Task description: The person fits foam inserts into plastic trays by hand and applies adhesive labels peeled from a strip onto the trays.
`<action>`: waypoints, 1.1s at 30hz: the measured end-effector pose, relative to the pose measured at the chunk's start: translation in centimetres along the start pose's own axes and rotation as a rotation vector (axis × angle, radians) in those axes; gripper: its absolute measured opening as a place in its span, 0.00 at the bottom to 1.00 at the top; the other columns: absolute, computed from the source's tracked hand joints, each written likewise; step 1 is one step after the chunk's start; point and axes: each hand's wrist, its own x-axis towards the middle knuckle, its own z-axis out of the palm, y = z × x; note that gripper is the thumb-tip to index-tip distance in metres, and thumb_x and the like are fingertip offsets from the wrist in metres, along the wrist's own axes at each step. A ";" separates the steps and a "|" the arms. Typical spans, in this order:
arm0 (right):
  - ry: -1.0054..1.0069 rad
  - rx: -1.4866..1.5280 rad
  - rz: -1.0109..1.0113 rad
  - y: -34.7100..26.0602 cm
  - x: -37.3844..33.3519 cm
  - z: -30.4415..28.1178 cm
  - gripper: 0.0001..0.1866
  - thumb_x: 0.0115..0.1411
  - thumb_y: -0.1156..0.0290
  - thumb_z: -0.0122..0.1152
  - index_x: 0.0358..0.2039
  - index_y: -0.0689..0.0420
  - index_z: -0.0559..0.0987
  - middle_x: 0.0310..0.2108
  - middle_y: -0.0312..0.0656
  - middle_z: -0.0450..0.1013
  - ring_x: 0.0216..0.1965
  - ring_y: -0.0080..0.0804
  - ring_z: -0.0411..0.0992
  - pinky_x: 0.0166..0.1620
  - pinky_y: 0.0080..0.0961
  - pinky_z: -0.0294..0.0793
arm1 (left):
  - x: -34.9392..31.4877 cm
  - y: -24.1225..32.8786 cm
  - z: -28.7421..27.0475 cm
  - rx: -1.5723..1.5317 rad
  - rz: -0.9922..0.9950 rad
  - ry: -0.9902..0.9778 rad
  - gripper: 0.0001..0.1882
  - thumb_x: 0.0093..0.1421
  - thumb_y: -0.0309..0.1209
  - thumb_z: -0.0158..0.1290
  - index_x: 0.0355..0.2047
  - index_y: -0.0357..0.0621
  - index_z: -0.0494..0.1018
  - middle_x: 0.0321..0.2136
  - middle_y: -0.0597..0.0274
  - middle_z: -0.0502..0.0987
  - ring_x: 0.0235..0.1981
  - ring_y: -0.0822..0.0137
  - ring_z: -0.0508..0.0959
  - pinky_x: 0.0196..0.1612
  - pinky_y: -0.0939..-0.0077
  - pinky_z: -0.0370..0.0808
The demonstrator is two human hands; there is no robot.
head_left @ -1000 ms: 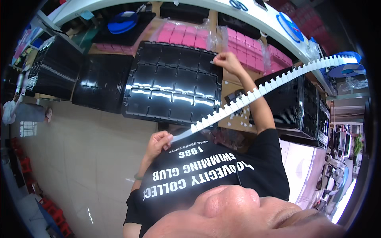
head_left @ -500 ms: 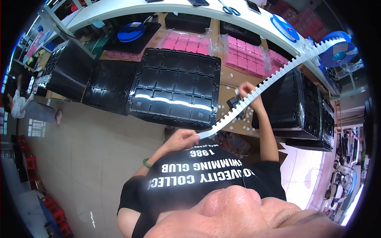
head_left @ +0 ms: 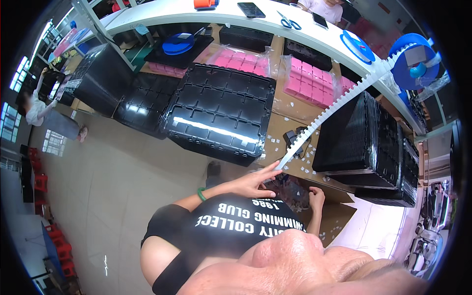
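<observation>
A long white strip with a toothed edge runs from a blue reel at the far right down to my left hand. The strip's lower end meets my left fingertips, which are extended and seem to keep it taut; the thumb lies apart, lower down. A green bangle circles that wrist. Lower right, my right hand is off the strip, beside an opened carton. Its fingers are curled in, and whatever may be between them is too small to make out.
Stacked black plastic trays stand ahead, with wrapped black trays at right. Pink trays sit under the white shelf, which carries scissors and phones. Small white scraps and a black adapter lie on the cardboard-covered surface.
My right hand has left the strip and dropped toward me, beside the carton. My left hand has moved right with the strip's end, its fingers now straighter.
</observation>
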 end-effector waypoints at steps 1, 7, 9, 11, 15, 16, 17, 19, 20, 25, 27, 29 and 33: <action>-0.030 0.049 0.065 -0.7 -0.3 -0.1 0.13 0.48 0.79 0.55 0.34 0.61 0.82 0.36 0.47 0.78 0.38 0.35 0.77 0.47 0.28 0.74 | 0.0 0.2 0.2 0.000 -0.004 -0.002 0.40 0.59 0.38 0.58 0.66 0.43 0.51 0.69 0.48 0.34 0.55 0.59 0.69 0.46 0.75 0.76; -0.062 0.062 -0.135 -3.3 1.4 1.4 0.12 0.50 0.77 0.54 0.34 0.61 0.82 0.35 0.46 0.78 0.38 0.38 0.77 0.46 0.28 0.74 | -1.7 0.8 0.9 -0.080 -0.058 0.090 0.28 0.59 0.36 0.58 0.58 0.43 0.65 0.68 0.49 0.44 0.53 0.61 0.71 0.47 0.72 0.76; -0.127 0.075 -0.130 -5.6 2.5 1.5 0.11 0.52 0.76 0.54 0.34 0.61 0.82 0.36 0.46 0.78 0.37 0.35 0.78 0.44 0.27 0.74 | -2.4 1.1 0.3 -0.109 -0.103 0.135 0.25 0.59 0.35 0.57 0.56 0.43 0.68 0.65 0.50 0.52 0.51 0.64 0.72 0.47 0.71 0.77; -0.162 0.099 -0.142 -7.4 3.4 1.6 0.11 0.53 0.75 0.55 0.35 0.61 0.82 0.35 0.46 0.78 0.36 0.33 0.77 0.42 0.26 0.74 | -3.4 1.3 -0.2 -0.166 -0.097 0.209 0.23 0.60 0.34 0.57 0.54 0.40 0.68 0.61 0.53 0.60 0.49 0.65 0.73 0.48 0.72 0.77; -0.152 0.191 -0.255 -12.0 3.9 0.9 0.09 0.54 0.77 0.55 0.34 0.63 0.80 0.29 0.45 0.76 0.29 0.30 0.76 0.36 0.24 0.74 | -5.2 2.2 -1.5 -0.217 -0.175 0.313 0.23 0.60 0.34 0.56 0.54 0.40 0.68 0.52 0.56 0.69 0.49 0.67 0.74 0.50 0.71 0.74; -0.157 0.186 -0.277 -12.7 4.0 0.9 0.07 0.55 0.76 0.57 0.33 0.63 0.80 0.27 0.43 0.75 0.26 0.27 0.73 0.34 0.22 0.73 | -5.7 2.2 -1.9 -0.231 -0.225 0.319 0.23 0.61 0.34 0.56 0.54 0.40 0.68 0.49 0.57 0.71 0.49 0.67 0.74 0.51 0.71 0.73; -0.164 0.187 -0.281 -13.4 4.0 1.0 0.07 0.55 0.76 0.57 0.33 0.63 0.80 0.27 0.43 0.75 0.26 0.27 0.73 0.34 0.22 0.73 | -6.2 2.2 -2.3 -0.245 -0.274 0.324 0.23 0.61 0.35 0.56 0.54 0.41 0.68 0.46 0.59 0.74 0.48 0.68 0.74 0.51 0.72 0.73; -0.144 0.181 -0.308 -14.4 4.2 1.3 0.07 0.56 0.74 0.59 0.33 0.63 0.80 0.27 0.42 0.75 0.25 0.26 0.72 0.32 0.22 0.71 | -6.8 2.4 -2.8 -0.274 -0.267 0.348 0.22 0.62 0.35 0.55 0.54 0.40 0.68 0.44 0.60 0.75 0.48 0.69 0.74 0.52 0.73 0.71; -0.124 0.168 -0.351 -14.7 4.2 1.5 0.08 0.57 0.71 0.60 0.33 0.62 0.80 0.26 0.42 0.75 0.24 0.26 0.70 0.30 0.22 0.70 | -7.0 2.4 -2.9 -0.297 -0.260 0.356 0.22 0.61 0.35 0.55 0.54 0.40 0.68 0.44 0.60 0.75 0.48 0.70 0.74 0.52 0.73 0.71; -0.150 0.217 -0.285 -18.1 4.2 1.9 0.10 0.59 0.67 0.60 0.33 0.62 0.80 0.26 0.41 0.74 0.23 0.25 0.70 0.29 0.22 0.70 | -8.3 3.3 -5.7 -0.313 -0.241 0.352 0.21 0.61 0.33 0.55 0.54 0.41 0.69 0.47 0.60 0.75 0.47 0.71 0.73 0.52 0.74 0.71; -0.104 0.217 -0.342 -19.0 4.8 2.2 0.10 0.60 0.66 0.60 0.34 0.61 0.80 0.27 0.41 0.74 0.23 0.26 0.70 0.29 0.22 0.70 | -8.9 4.7 -8.2 -0.308 -0.222 0.354 0.21 0.61 0.32 0.55 0.54 0.40 0.69 0.47 0.60 0.75 0.47 0.72 0.73 0.50 0.74 0.71; -0.113 0.217 -0.316 -20.7 5.1 2.1 0.10 0.59 0.67 0.60 0.34 0.61 0.80 0.27 0.42 0.75 0.25 0.28 0.71 0.31 0.24 0.70 | -9.5 5.2 -10.8 -0.280 -0.137 0.378 0.20 0.62 0.30 0.53 0.54 0.41 0.69 0.45 0.62 0.76 0.44 0.75 0.73 0.43 0.79 0.73; -0.079 0.152 -0.311 -22.7 5.5 2.0 0.09 0.58 0.69 0.60 0.34 0.61 0.80 0.27 0.43 0.74 0.26 0.30 0.71 0.33 0.25 0.70 | -10.5 9.0 -18.8 -0.115 -0.191 0.439 0.17 0.63 0.29 0.53 0.52 0.41 0.71 0.41 0.65 0.77 0.40 0.78 0.74 0.40 0.83 0.73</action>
